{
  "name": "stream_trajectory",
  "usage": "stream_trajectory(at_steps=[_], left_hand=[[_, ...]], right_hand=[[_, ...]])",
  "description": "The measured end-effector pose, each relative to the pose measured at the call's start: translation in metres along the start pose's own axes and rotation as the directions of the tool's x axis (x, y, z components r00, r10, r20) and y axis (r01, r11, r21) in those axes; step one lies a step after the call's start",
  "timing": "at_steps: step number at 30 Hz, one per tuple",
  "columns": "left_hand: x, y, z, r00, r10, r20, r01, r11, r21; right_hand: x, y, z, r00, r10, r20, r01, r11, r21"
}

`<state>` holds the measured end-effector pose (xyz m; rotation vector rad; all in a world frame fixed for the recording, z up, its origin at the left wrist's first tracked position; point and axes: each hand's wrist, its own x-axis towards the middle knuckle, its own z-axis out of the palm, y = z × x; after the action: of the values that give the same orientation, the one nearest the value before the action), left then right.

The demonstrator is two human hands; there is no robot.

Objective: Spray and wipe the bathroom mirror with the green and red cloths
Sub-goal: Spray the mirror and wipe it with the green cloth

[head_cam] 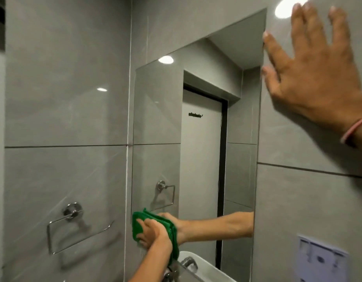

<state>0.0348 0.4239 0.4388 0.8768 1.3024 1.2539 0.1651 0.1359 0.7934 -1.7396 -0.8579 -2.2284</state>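
Observation:
The frameless mirror hangs on the grey tiled wall and reflects a white door. My left hand presses the folded green cloth flat against the mirror's lower left corner; my arm shows again as a reflection beside it. My right hand lies flat, fingers spread, on the wall tile just right of the mirror's upper right edge, holding nothing. A pink band circles that wrist. The red cloth and the spray bottle are not in view.
A chrome towel ring sticks out of the left wall near the cloth. Below the mirror sit a white basin and a chrome tap. A paper notice is stuck on the wall at the lower right.

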Motion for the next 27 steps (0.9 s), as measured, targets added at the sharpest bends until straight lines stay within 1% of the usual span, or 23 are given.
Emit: stream_trajectory(at_steps=[1, 2, 3, 4, 5, 6, 7, 8, 10, 11, 13, 14, 15, 16, 18, 19, 20, 22, 23, 25, 26, 27], left_hand=[[-0.016, 0.004, 0.0, 0.996, -0.09, 0.013, 0.091, 0.995, -0.052], [-0.034, 0.018, 0.004, 0.988, -0.15, 0.028, 0.152, 0.983, -0.1], [-0.049, 0.036, 0.007, 0.984, -0.172, 0.04, 0.176, 0.974, -0.142], [-0.065, 0.059, 0.013, 0.989, -0.14, 0.05, 0.146, 0.976, -0.164], [-0.082, 0.085, 0.019, 0.996, -0.068, 0.05, 0.076, 0.982, -0.173], [-0.1, 0.112, 0.026, 0.998, 0.041, 0.047, -0.032, 0.984, -0.177], [-0.122, 0.139, 0.033, 0.982, 0.184, 0.05, -0.172, 0.967, -0.186], [-0.138, 0.162, 0.039, 0.937, 0.343, 0.06, -0.327, 0.926, -0.189], [-0.16, 0.183, 0.046, 0.788, 0.611, 0.08, -0.596, 0.789, -0.149], [-0.158, 0.183, 0.045, 0.713, 0.696, 0.09, -0.684, 0.718, -0.128], [-0.141, 0.156, 0.036, 0.586, 0.799, 0.133, -0.794, 0.599, -0.103], [-0.13, 0.13, 0.029, 0.558, 0.816, 0.151, -0.814, 0.573, -0.09], [-0.12, 0.1, 0.023, 0.58, 0.8, 0.155, -0.799, 0.596, -0.084], [-0.114, 0.068, 0.018, 0.652, 0.743, 0.153, -0.741, 0.667, -0.081], [-0.12, 0.001, 0.01, 0.84, 0.525, 0.133, -0.528, 0.849, -0.017], [-0.132, -0.029, 0.008, 0.902, 0.415, 0.116, -0.421, 0.906, 0.03], [-0.147, -0.051, 0.01, 0.94, 0.323, 0.11, -0.332, 0.941, 0.068], [-0.177, -0.069, 0.018, 0.98, 0.163, 0.113, -0.173, 0.982, 0.077], [-0.186, -0.064, 0.024, 0.988, 0.093, 0.126, -0.101, 0.993, 0.058], [-0.192, -0.033, 0.037, 0.983, -0.061, 0.175, 0.068, 0.997, -0.035], [-0.188, -0.013, 0.042, 0.977, -0.12, 0.174, 0.135, 0.988, -0.078], [-0.181, 0.005, 0.045, 0.979, -0.146, 0.141, 0.16, 0.982, -0.095]], right_hand=[[0.0, -0.001, -0.007, 0.999, -0.014, 0.035, 0.014, 1.0, 0.01], [0.0, 0.001, -0.016, 0.997, -0.018, 0.078, 0.017, 1.0, 0.008], [-0.001, 0.0, -0.022, 0.992, -0.018, 0.124, 0.018, 1.0, 0.006], [0.0, 0.003, -0.028, 0.987, -0.02, 0.16, 0.02, 1.0, 0.001], [0.001, 0.003, -0.032, 0.981, -0.03, 0.192, 0.03, 1.0, 0.003], [0.002, 0.003, -0.034, 0.976, -0.034, 0.215, 0.033, 0.999, 0.009], [0.001, 0.004, -0.037, 0.973, -0.037, 0.226, 0.034, 0.999, 0.016], [0.001, 0.001, -0.038, 0.973, -0.043, 0.228, 0.039, 0.999, 0.023], [-0.005, 0.004, -0.038, 0.971, -0.054, 0.235, 0.047, 0.998, 0.037], [-0.007, 0.005, -0.039, 0.969, -0.065, 0.239, 0.057, 0.997, 0.042], [-0.014, 0.012, -0.044, 0.961, -0.093, 0.259, 0.08, 0.995, 0.062], [-0.018, 0.013, -0.046, 0.958, -0.103, 0.266, 0.088, 0.994, 0.068], [-0.021, 0.013, -0.048, 0.958, -0.11, 0.265, 0.095, 0.993, 0.071], [-0.021, 0.013, -0.049, 0.959, -0.113, 0.258, 0.099, 0.993, 0.064], [-0.023, 0.011, -0.049, 0.962, -0.108, 0.252, 0.096, 0.994, 0.059], [-0.024, 0.009, -0.048, 0.962, -0.105, 0.251, 0.093, 0.994, 0.061], [-0.024, 0.009, -0.048, 0.964, -0.098, 0.248, 0.085, 0.994, 0.061], [-0.024, 0.01, -0.047, 0.965, -0.096, 0.246, 0.083, 0.995, 0.063], [-0.023, 0.011, -0.047, 0.963, -0.101, 0.248, 0.087, 0.994, 0.066], [-0.021, 0.013, -0.048, 0.959, -0.113, 0.259, 0.095, 0.992, 0.078], [-0.021, 0.013, -0.048, 0.958, -0.116, 0.262, 0.099, 0.992, 0.078], [-0.021, 0.015, -0.049, 0.957, -0.12, 0.265, 0.103, 0.992, 0.077]])
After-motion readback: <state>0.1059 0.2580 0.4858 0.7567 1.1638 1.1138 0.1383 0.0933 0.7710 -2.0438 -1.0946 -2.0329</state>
